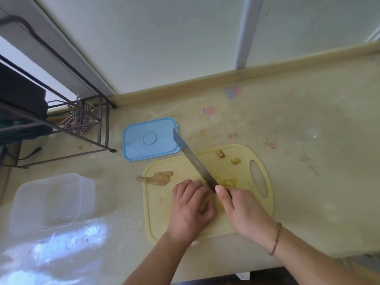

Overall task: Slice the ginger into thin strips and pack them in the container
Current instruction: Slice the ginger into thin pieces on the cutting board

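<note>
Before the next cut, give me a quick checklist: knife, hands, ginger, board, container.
1. Knife gripped: ok. Right hand holds the handle, blade angled up-left over the board.
2. Left hand steadying the piece: ok, fingers curled on it beside the blade.
3. Fingertips clear of the edge: cannot tell, they sit very close to the blade.
4. Ginger left to cut: ok. A big piece lies at the board's left edge, partly overhanging.
5. Container ready: ok, open, left of the board; its lid lies apart.
6. Strips packed: not ok; the container looks nearly empty.
</note>
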A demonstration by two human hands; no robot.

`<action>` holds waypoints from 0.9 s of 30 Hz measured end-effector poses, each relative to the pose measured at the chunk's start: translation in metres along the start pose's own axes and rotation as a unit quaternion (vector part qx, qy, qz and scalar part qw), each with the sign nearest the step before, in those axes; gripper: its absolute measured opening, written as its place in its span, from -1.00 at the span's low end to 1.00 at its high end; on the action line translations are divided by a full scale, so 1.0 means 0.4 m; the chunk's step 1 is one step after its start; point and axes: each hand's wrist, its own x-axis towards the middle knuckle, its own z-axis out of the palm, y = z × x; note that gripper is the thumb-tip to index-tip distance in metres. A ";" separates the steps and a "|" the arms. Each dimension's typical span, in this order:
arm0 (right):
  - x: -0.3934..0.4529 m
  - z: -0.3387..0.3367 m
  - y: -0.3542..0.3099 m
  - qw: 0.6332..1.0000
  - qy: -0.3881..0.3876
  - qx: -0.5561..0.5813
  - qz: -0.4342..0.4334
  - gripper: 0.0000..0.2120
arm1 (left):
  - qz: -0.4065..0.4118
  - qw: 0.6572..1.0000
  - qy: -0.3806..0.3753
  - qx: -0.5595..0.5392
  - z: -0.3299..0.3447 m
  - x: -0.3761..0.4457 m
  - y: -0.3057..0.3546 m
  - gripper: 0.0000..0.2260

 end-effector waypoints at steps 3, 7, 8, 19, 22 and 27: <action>0.004 -0.025 -0.012 0.999 -0.012 0.019 0.027 -0.49 | 0.008 1.000 -0.014 0.007 -0.016 -0.001 0.003 -0.74; -0.021 -0.057 -0.016 0.979 -0.066 0.161 0.105 -0.48 | 0.001 1.000 -0.018 0.007 -0.028 -0.007 0.009 -0.79; -0.039 -0.066 -0.016 0.971 -0.082 0.194 0.117 -0.48 | -0.001 1.000 -0.020 0.005 -0.033 -0.010 0.010 -0.80; -0.187 -0.068 0.043 0.931 -0.159 0.237 0.227 -0.51 | -0.020 0.999 -0.045 0.008 -0.067 -0.023 0.000 -0.76; -0.175 -0.094 0.063 0.932 -0.163 0.229 0.228 -0.50 | -0.016 0.998 -0.055 0.007 -0.069 -0.025 -0.004 -0.73; -0.147 -0.130 0.076 0.938 -0.135 0.222 0.230 -0.49 | -0.015 0.999 -0.040 -0.007 -0.055 -0.015 -0.005 -0.72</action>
